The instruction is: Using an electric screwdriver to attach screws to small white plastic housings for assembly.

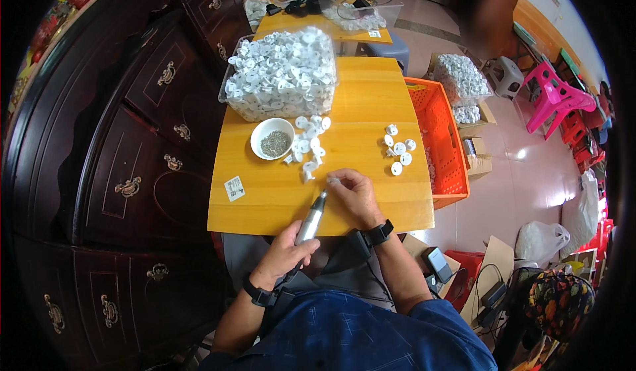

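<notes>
My left hand is wrapped round a silver pen-shaped electric screwdriver, its dark tip pointing up and away from me. Close to that tip, my right hand pinches a small white plastic part between thumb and fingers; the fingers partly hide it. Just beyond lie several loose white plastic parts, round-headed with short stems. Beside them a white bowl holds a heap of tiny metal screws. To the right, several similar parts form a separate small group on the table.
A clear tub heaped with white parts stands at the wooden table's far left. An orange crate adjoins its right edge. Dark drawers rise on the left. Stools, including a pink one, and boxes stand at right.
</notes>
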`<state>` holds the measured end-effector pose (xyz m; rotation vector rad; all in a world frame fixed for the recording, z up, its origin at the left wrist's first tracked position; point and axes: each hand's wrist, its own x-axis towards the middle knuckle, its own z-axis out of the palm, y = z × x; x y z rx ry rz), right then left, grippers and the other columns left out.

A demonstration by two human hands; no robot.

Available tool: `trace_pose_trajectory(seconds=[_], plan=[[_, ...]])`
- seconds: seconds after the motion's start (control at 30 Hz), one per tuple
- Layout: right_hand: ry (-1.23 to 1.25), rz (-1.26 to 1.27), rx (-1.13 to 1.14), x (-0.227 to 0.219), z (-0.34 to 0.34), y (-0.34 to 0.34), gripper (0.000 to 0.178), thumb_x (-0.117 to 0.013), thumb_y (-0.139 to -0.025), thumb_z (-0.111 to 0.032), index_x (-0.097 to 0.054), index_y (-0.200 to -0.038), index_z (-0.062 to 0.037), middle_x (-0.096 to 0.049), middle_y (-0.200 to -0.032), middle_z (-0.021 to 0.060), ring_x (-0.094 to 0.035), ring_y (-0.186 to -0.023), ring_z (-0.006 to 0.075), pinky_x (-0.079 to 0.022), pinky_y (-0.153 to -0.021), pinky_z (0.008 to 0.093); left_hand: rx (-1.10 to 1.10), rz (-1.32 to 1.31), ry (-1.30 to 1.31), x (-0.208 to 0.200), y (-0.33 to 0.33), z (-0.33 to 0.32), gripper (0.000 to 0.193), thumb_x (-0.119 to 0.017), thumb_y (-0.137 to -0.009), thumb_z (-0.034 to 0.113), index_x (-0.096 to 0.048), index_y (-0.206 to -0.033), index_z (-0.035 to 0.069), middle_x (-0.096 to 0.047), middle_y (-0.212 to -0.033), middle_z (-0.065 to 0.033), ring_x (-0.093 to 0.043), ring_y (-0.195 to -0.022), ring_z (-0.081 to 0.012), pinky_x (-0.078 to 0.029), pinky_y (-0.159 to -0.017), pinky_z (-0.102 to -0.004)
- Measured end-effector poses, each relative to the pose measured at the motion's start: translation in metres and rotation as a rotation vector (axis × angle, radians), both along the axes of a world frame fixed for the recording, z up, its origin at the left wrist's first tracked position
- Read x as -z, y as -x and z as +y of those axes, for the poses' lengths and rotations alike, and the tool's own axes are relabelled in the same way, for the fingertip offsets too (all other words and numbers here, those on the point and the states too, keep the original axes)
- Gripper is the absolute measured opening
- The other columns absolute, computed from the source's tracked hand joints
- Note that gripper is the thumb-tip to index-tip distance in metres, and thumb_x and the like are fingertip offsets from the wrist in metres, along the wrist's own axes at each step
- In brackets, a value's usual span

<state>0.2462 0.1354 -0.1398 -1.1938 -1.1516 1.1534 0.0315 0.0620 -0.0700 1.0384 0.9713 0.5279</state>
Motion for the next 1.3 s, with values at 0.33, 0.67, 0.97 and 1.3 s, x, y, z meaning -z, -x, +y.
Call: trace_pose_trajectory(seconds=[0.33, 0.67, 0.97, 1.3], plan=[[-0.016, -0.023, -0.009, 0.002, 0.002, 0.0, 0.018, -0.071, -0.089, -0.007, -0.072, -0.106, -0.0042, -0.07, -0.085, -0.0002, -0.06, -0.07, 0.005, -0.051, -0.066, 0.0221, 0.021, -0.003, 0.038, -0.005, 0.0, 0.006, 0.035, -0.063, -0.093, 0.015, -0.05, -0.123, 0.002, -0.056, -0.081, -0.0006, -0.054, -0.058, -0.0058, -0.044, -0.05, -0.02], [0.0, 0.103, 0.0, -0.001, 0.002, -0.003, 0.02, -0.07, -0.091, -0.008, -0.07, -0.109, -0.0009, -0.072, -0.089, 0.0026, -0.063, -0.076, 0.0055, -0.052, -0.068, 0.022, -0.011, -0.153, 0.154, -0.008, -0.004, 0.002, 0.026, -0.065, -0.093, 0.018, -0.052, -0.112, 0.006, -0.057, -0.082, 0.0001, -0.056, -0.062, -0.0058, -0.045, -0.052, -0.02], [-0.026, -0.041, 0.132, -0.022, -0.02, -0.032, 0.017, -0.069, -0.091, -0.009, -0.069, -0.107, -0.0029, -0.069, -0.084, 0.0027, -0.06, -0.069, 0.006, -0.05, -0.063, 0.0226, 0.014, -0.171, 0.13, -0.018, 0.021, -0.028, 0.036, -0.065, -0.093, 0.014, -0.047, -0.122, 0.003, -0.057, -0.083, -0.0034, -0.057, -0.065, -0.0091, -0.047, -0.056, -0.0225], [-0.065, -0.641, 0.597, -0.031, -0.046, -0.123, 0.013, -0.071, -0.085, -0.006, -0.065, -0.095, -0.0004, -0.067, -0.09, 0.0138, -0.066, -0.066, 0.0205, -0.053, -0.061, 0.0318, -0.036, -0.087, 0.085, -0.014, 0.037, -0.04, 0.044, -0.068, -0.092, 0.014, -0.047, -0.127, 0.0, -0.058, -0.085, -0.0032, -0.058, -0.065, -0.0093, -0.049, -0.059, -0.0232]])
